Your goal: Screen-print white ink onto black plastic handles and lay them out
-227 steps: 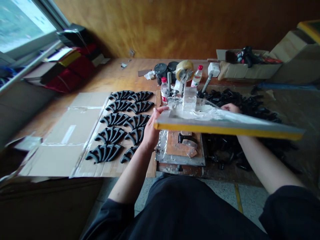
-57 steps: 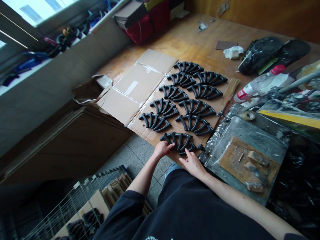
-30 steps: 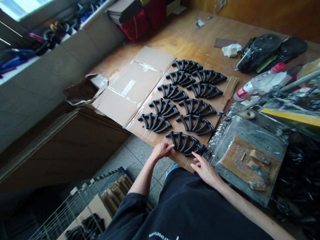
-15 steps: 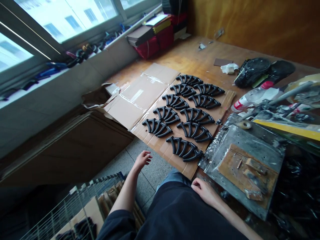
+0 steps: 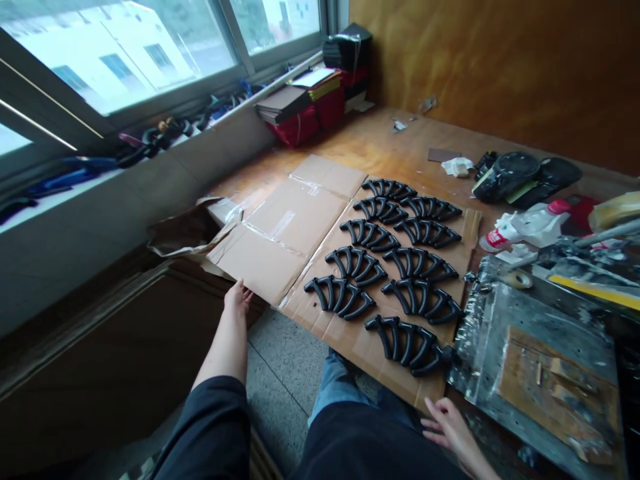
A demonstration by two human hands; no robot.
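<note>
A flattened cardboard sheet (image 5: pixel 320 200) lies on the wooden workbench, its near edge overhanging the floor. On its right half, several glossy black fan-shaped pieces (image 5: pixel 423 300) made of curved bars sit in two columns. My left hand (image 5: pixel 238 297) is at the sheet's near-left edge, its thumb by the rim and its fingers curled beneath, partly hidden. Close to the near-right corner is my right hand (image 5: pixel 445 423), thumb at the cardboard edge and fingers apart below it, holding nothing.
At right, a stained board (image 5: pixel 555 387) bears small blocks; a tape roll (image 5: pixel 517 279) and plastic bottle (image 5: pixel 525 223) lie beyond. Black containers (image 5: pixel 520 175) stand at the back. Red bundles (image 5: pixel 300 123) sit near the window. Large cardboard panels (image 5: pixel 125 347) stand at left.
My left hand has moved forward and left to the cardboard edge. My right hand has left my lap for the near-right corner, its fingers spreading. The view has shifted.
</note>
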